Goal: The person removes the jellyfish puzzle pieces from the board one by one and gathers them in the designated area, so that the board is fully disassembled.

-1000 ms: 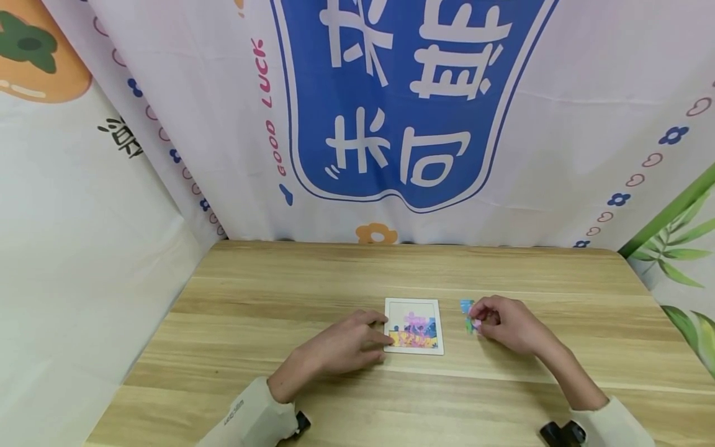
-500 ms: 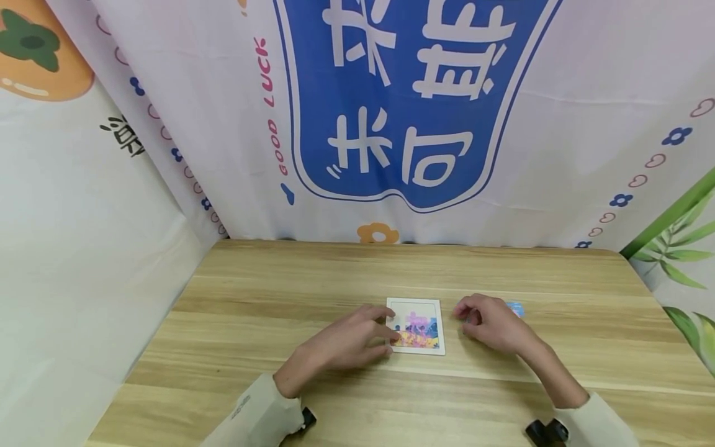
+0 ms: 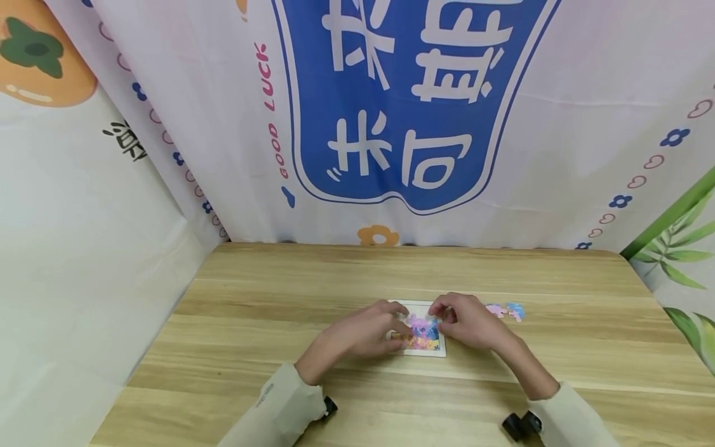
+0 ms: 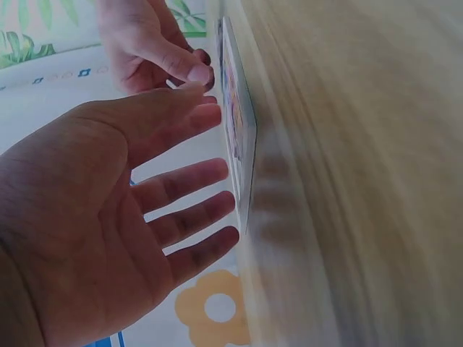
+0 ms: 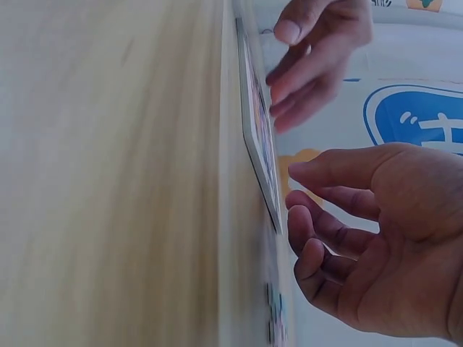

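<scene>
A white-framed jigsaw puzzle [image 3: 423, 352] lies on the table, its lower part filled with yellow, pink and blue picture pieces and its upper part pale. My left hand [image 3: 371, 328] reaches over the puzzle's left side, fingers spread and fairly straight, fingertips right at its surface; the left wrist view shows the palm [image 4: 79, 188] with nothing in it. Over the right edge, my right hand [image 3: 469, 320] has thumb and fingers curled together, with a bit of light blue puzzle piece [image 3: 436, 325] at their tips. The fingers cover much of that piece.
Loose pink [image 3: 494, 310] and blue [image 3: 515, 311] puzzle pieces lie just right of the right hand. The wooden table [image 3: 268, 292] ends at the back against a printed cloth [image 3: 234, 155], with another cloth at the left.
My right hand has moved left from the loose pieces to the puzzle's right edge. The left hand has shifted right, further over the puzzle. Loose pieces once covered by the right hand now show.
</scene>
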`<state>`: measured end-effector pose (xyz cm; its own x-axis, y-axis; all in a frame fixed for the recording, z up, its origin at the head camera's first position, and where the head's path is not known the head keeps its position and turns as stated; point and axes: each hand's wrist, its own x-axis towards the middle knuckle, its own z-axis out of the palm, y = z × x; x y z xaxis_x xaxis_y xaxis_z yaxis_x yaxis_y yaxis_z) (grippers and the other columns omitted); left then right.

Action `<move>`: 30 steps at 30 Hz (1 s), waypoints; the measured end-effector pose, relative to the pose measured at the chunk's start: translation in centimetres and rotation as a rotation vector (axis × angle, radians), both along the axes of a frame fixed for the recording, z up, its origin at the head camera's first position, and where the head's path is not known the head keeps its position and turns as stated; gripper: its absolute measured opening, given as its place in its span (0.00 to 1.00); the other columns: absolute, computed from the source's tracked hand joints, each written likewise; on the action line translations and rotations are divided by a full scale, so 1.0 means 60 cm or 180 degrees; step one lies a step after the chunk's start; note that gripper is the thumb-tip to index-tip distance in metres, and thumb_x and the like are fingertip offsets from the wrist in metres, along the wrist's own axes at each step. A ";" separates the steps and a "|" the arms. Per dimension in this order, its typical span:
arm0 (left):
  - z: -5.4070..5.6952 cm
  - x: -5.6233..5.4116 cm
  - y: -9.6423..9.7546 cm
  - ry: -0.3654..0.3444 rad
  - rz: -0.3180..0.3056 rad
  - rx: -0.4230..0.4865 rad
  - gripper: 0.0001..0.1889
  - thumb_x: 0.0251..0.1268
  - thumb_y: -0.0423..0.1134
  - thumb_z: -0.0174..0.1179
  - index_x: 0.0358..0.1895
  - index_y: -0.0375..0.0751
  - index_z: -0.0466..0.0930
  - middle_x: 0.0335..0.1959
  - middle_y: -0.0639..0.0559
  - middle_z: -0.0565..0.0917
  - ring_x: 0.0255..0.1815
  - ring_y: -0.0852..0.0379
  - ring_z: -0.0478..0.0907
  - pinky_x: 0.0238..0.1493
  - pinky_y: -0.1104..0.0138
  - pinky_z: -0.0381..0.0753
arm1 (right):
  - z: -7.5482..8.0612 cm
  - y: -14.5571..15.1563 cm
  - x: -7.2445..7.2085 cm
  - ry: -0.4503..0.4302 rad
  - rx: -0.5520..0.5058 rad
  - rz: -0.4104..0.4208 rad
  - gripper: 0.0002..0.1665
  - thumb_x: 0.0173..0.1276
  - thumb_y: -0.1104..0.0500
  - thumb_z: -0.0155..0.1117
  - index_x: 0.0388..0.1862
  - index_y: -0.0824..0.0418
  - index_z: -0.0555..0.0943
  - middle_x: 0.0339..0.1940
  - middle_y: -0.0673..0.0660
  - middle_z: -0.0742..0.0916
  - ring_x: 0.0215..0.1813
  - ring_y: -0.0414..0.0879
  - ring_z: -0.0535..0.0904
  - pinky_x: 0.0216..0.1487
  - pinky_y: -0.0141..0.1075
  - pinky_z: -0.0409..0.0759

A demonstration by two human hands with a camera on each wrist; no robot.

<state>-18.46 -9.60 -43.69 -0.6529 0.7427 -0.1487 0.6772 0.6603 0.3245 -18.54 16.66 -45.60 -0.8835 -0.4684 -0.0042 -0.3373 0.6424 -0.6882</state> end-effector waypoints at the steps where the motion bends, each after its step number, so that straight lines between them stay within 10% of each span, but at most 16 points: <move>1: -0.001 -0.001 0.003 -0.0011 -0.0006 -0.0012 0.15 0.79 0.48 0.65 0.62 0.57 0.90 0.76 0.50 0.78 0.77 0.51 0.74 0.79 0.57 0.75 | -0.001 -0.003 -0.001 -0.0018 0.0006 0.0008 0.10 0.69 0.68 0.72 0.47 0.59 0.87 0.38 0.49 0.86 0.36 0.40 0.76 0.38 0.30 0.76; 30: -0.017 0.006 -0.004 -0.0032 0.0055 -0.0073 0.18 0.78 0.48 0.66 0.66 0.56 0.87 0.78 0.49 0.75 0.81 0.49 0.71 0.86 0.54 0.65 | -0.011 -0.055 -0.014 -0.0233 0.0085 -0.0008 0.13 0.66 0.72 0.72 0.46 0.59 0.88 0.38 0.51 0.87 0.37 0.41 0.78 0.40 0.32 0.80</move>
